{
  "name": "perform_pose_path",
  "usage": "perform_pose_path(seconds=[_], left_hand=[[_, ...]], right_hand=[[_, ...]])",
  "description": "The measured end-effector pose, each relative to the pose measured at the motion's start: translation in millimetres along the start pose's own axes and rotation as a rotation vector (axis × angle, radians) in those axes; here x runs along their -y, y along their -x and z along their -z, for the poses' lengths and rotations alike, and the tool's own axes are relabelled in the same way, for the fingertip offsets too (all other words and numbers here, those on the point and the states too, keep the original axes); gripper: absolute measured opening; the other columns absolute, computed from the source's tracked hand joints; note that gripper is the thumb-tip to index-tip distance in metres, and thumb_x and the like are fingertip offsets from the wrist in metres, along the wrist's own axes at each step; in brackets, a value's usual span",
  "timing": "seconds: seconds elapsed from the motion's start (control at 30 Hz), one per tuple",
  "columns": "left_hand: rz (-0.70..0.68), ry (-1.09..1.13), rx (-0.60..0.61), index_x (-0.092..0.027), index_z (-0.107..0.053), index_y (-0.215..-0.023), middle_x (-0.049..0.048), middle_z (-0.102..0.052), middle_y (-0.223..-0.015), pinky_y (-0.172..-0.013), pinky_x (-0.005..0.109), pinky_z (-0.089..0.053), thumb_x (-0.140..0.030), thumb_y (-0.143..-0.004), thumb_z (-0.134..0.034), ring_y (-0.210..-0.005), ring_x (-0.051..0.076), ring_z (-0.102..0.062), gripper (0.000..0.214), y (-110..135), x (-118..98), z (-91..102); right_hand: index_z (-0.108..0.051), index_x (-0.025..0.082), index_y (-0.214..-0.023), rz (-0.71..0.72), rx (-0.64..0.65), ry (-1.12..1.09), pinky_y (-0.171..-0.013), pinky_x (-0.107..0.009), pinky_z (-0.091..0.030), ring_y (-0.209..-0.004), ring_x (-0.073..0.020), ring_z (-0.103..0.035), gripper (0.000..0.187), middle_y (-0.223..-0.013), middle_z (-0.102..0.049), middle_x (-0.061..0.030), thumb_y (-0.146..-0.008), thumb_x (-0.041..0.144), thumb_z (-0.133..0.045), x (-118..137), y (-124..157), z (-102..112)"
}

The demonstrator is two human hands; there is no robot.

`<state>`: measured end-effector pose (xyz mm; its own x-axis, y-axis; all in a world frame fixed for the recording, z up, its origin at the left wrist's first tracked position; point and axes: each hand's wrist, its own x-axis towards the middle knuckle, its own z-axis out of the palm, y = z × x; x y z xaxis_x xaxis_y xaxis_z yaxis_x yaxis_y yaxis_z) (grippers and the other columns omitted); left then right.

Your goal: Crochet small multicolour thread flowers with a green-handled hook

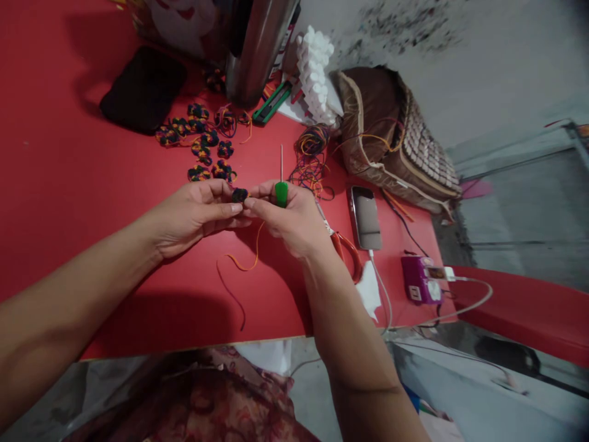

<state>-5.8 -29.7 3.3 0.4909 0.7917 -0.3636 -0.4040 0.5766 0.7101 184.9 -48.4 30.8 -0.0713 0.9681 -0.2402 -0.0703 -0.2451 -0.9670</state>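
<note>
My left hand [207, 212] pinches a small dark knotted cord piece [240, 195] between thumb and fingers. At its other side my right hand [288, 215] grips the same piece with closed fingertips. Tucked in the right hand is a green-handled tool [281, 194] with a thin metal shaft pointing away from me; its tip is too small to make out. An orange cord end [251, 267] trails below the hands onto the red table [184, 307], near a loose dark strand [232, 294]. Several finished-looking knotted pieces [199, 138] in navy, orange and red lie just beyond.
A tangle of cord [313, 144], orange-handled scissors [347, 252] and a charging phone [365, 218] lie to the right. Behind stand a steel bottle [257, 55], a green cutter [272, 103], a black pouch [145, 89] and a brown bag [391, 123]. A purple power box [418, 281] sits near the edge.
</note>
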Motion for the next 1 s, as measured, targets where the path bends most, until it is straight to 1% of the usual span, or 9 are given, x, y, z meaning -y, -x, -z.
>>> perform_pose_path(seconds=[0.13,0.2,0.37,0.57,0.67,0.77,0.87,0.93,1.0], left_hand=[[0.016,0.025,0.012,-0.016,-0.074,-0.089,0.0057,-0.083,-0.093,-0.1,0.042,-0.072,-0.01,-0.092,-0.086,-0.093,0.022,-0.085,0.014,0.3,-3.6,1.9],[0.025,0.053,0.014,-0.016,-0.075,-0.088,0.0061,-0.082,-0.093,-0.096,0.039,-0.073,-0.015,-0.095,-0.086,-0.092,0.022,-0.084,0.013,0.1,-4.7,2.5],[0.04,0.081,-0.001,-0.013,-0.08,-0.084,0.0075,-0.082,-0.088,-0.085,0.033,-0.073,-0.011,-0.096,-0.082,-0.086,0.02,-0.083,0.012,-0.1,-4.6,1.1],[0.046,0.069,0.052,-0.011,-0.085,-0.082,0.0095,-0.084,-0.09,-0.086,0.028,-0.072,-0.011,-0.089,-0.088,-0.085,0.018,-0.082,0.007,-1.5,-3.6,1.7],[0.047,0.039,0.063,-0.011,-0.083,-0.078,0.0081,-0.083,-0.087,-0.092,0.03,-0.072,-0.01,-0.084,-0.091,-0.085,0.017,-0.08,0.01,-2.2,-2.5,3.1],[0.051,-0.005,0.059,-0.011,-0.083,-0.08,0.0064,-0.081,-0.086,-0.1,0.034,-0.07,-0.013,-0.08,-0.094,-0.086,0.018,-0.08,0.012,-2.0,-2.7,3.9],[0.058,-0.037,0.061,-0.012,-0.082,-0.08,0.0064,-0.081,-0.088,-0.106,0.038,-0.068,-0.017,-0.077,-0.097,-0.087,0.019,-0.08,0.016,-1.4,-4.0,4.4],[0.039,-0.034,0.066,-0.012,-0.082,-0.08,0.0071,-0.082,-0.089,-0.103,0.039,-0.069,-0.02,-0.076,-0.098,-0.087,0.02,-0.08,0.018,-1.4,-4.4,4.5],[0.007,-0.004,0.058,-0.013,-0.084,-0.082,0.0078,-0.083,-0.089,-0.094,0.037,-0.072,-0.024,-0.078,-0.099,-0.088,0.022,-0.081,0.019,-1.8,-4.2,4.6]], right_hand=[[-0.071,0.019,-0.076,-0.107,0.02,-0.068,-0.038,-0.019,-0.017,-0.045,-0.0015,-0.028,0.033,-0.057,-0.058,0.008,-0.071,0.034,-0.101,3.0,0.1,0.5],[-0.071,0.019,-0.076,-0.14,0.051,-0.108,-0.038,-0.018,-0.014,-0.043,-0.0006,-0.023,0.033,-0.055,-0.053,0.0102,-0.07,0.033,-0.1,4.7,0.2,1.1],[-0.072,0.018,-0.074,-0.147,0.082,-0.148,-0.038,-0.018,-0.013,-0.043,-0.0001,-0.024,0.033,-0.055,-0.055,0.0096,-0.068,0.03,-0.102,5.8,-0.3,1.0],[-0.072,0.018,-0.074,-0.173,0.06,-0.118,-0.039,-0.017,-0.014,-0.044,-0.0005,-0.024,0.038,-0.052,-0.049,0.0112,-0.065,0.033,-0.105,6.0,-0.2,-0.3],[-0.071,0.018,-0.074,-0.187,0.084,-0.144,-0.039,-0.017,-0.013,-0.043,-0.0001,-0.022,0.036,-0.051,-0.044,0.0128,-0.065,0.032,-0.104,7.0,0.7,-1.1],[-0.064,0.019,-0.068,-0.224,0.125,-0.217,-0.038,-0.017,-0.01,-0.043,0.0005,-0.017,0.037,-0.05,-0.037,0.0148,-0.066,0.029,-0.1,7.8,1.1,-1.9],[-0.058,0.021,-0.067,-0.248,0.158,-0.265,-0.039,-0.016,-0.01,-0.044,0.0005,-0.015,0.04,-0.052,-0.033,0.0159,-0.068,0.027,-0.098,6.9,0.1,-1.5],[-0.059,0.021,-0.07,-0.25,0.184,-0.277,-0.039,-0.016,-0.012,-0.045,0.0003,-0.015,0.039,-0.053,-0.033,0.0161,-0.069,0.027,-0.098,5.6,-1.0,-0.5],[-0.061,0.021,-0.073,-0.25,0.192,-0.278,-0.039,-0.016,-0.013,-0.045,-0.0001,-0.015,0.037,-0.055,-0.033,0.0162,-0.071,0.029,-0.098,4.7,-1.7,0.4]])
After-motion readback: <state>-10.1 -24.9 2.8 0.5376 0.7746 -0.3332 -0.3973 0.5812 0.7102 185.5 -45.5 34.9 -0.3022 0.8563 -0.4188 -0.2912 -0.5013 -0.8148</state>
